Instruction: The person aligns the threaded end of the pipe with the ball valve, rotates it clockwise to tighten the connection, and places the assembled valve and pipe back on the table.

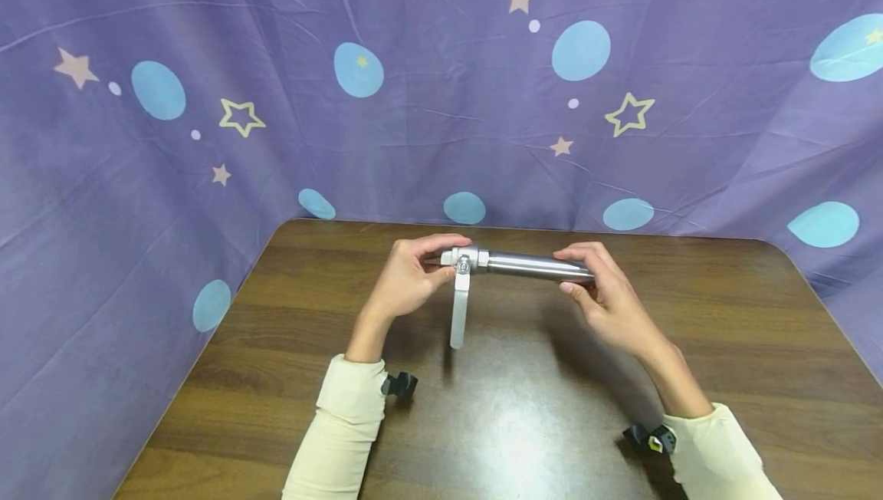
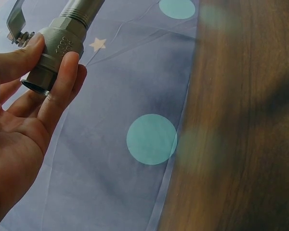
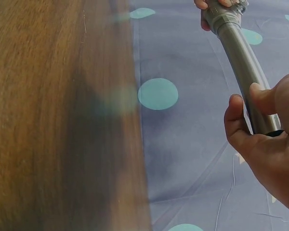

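Head view: holds a valve (image 1: 472, 257) and attached pipe (image 1: 520, 264) above the tabletop (image 1: 524, 385), with left hand (image 1: 405, 279) on valve and right hand (image 1: 614, 302) on pipe. Left wrist view: clamps fingers (image 2: 64, 79) around the valve, beside its handle (image 2: 16, 18). Right wrist view: pinches the pipe's end between thumb (image 3: 264, 99) and fingers.

Two hands (image 1: 407, 277) (image 1: 617, 308), one valve (image 1: 471, 258), one pipe (image 1: 524, 264), one table (image 1: 290, 316).

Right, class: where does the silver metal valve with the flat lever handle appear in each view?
Head: valve just right of and below centre.
Left wrist: valve at upper left.
Right wrist: valve at upper right, cut by the top edge.
Shared landmark: smooth silver cylindrical metal pipe joined to it.
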A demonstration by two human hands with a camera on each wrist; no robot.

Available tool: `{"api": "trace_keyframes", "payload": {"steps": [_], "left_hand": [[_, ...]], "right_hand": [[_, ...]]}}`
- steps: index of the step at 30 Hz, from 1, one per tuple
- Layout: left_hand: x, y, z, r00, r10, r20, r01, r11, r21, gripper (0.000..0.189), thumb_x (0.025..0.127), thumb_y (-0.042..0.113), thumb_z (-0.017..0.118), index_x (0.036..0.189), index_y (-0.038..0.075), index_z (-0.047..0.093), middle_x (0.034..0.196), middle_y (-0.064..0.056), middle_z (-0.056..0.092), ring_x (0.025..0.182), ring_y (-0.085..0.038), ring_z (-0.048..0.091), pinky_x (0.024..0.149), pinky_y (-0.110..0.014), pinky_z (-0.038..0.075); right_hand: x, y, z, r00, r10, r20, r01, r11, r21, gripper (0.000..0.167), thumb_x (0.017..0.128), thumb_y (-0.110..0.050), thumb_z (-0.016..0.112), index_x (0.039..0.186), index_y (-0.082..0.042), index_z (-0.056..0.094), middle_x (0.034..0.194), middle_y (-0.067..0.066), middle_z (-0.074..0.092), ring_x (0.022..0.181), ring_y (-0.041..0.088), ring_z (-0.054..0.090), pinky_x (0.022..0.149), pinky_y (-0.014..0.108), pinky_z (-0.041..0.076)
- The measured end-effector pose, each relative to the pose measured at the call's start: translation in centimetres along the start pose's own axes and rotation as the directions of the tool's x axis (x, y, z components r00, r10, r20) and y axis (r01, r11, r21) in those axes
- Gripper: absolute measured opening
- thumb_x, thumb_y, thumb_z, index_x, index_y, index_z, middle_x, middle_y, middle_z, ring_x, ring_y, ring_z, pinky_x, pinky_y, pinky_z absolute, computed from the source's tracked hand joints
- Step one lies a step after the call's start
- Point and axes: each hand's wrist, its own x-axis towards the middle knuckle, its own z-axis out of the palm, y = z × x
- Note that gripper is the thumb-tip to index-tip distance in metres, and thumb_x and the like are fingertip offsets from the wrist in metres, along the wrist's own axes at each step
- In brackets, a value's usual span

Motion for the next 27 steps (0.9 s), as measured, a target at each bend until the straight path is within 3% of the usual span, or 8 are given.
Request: {"api": "trace_keyframes", "payload": {"steps": [4, 9, 17, 22, 27], "left_hand": [[0.02, -0.01, 0.04, 1.0, -0.008, -0.001, 0.008, 1.0, 0.004, 0.045, 0.085, -0.017, 0.072, 0.126, -0.001, 0.077, 0.126, -0.02, 0.078, 0.094, -0.013, 0.074, 0.085, -0.049, 0.067], [0.05, -0.06, 0.07, 1.0, -0.009, -0.003, 0.01, 1.0, 0.009, 0.044, 0.085, -0.017, 0.072, 0.126, -0.001, 0.077, 0.125, -0.02, 0.078, 0.094, -0.013, 0.074, 0.084, -0.044, 0.067], [-0.02, 0.04, -0.01, 1.0, -0.016, -0.005, 0.016, 1.0, 0.003, 0.045, 0.085, -0.016, 0.072, 0.126, -0.001, 0.077, 0.123, -0.021, 0.078, 0.092, -0.012, 0.074, 0.084, -0.044, 0.067], [-0.01, -0.04, -0.05, 1.0, -0.018, 0.0, 0.018, 1.0, -0.003, 0.045, 0.084, -0.016, 0.072, 0.126, -0.001, 0.077, 0.123, -0.02, 0.078, 0.092, -0.012, 0.074, 0.083, -0.034, 0.067], [0.02, -0.04, -0.07, 1.0, -0.017, 0.002, 0.017, 1.0, -0.005, 0.044, 0.085, -0.016, 0.071, 0.125, -0.001, 0.077, 0.123, -0.02, 0.078, 0.092, -0.014, 0.074, 0.082, -0.032, 0.067]], "right_hand": [[0.03, -0.02, -0.05, 1.0, 0.0, -0.002, 0.0, 1.0, 0.016, 0.045, 0.089, 0.018, 0.072, 0.131, 0.001, 0.066, 0.12, 0.008, 0.066, 0.087, 0.004, 0.057, 0.067, 0.013, 0.049], [0.1, -0.03, -0.17, 1.0, 0.007, -0.007, -0.007, 0.999, 0.046, 0.045, 0.089, 0.018, 0.073, 0.13, 0.0, 0.068, 0.118, 0.007, 0.067, 0.081, 0.003, 0.06, 0.063, 0.014, 0.051], [0.24, 0.05, -0.12, 1.0, 0.003, -0.023, -0.002, 0.999, 0.042, 0.045, 0.087, 0.017, 0.075, 0.128, -0.003, 0.072, 0.121, 0.009, 0.071, 0.095, 0.002, 0.059, 0.072, 0.011, 0.05], [0.27, 0.02, -0.12, 1.0, 0.011, -0.028, -0.01, 0.999, 0.048, 0.045, 0.088, 0.017, 0.075, 0.128, -0.002, 0.072, 0.121, 0.009, 0.072, 0.096, 0.002, 0.06, 0.074, 0.01, 0.051], [0.2, 0.04, -0.22, 0.999, 0.026, -0.02, -0.025, 0.998, 0.055, 0.042, 0.091, 0.014, 0.073, 0.13, -0.002, 0.072, 0.118, 0.007, 0.072, 0.09, 0.002, 0.064, 0.075, 0.011, 0.054]]}}
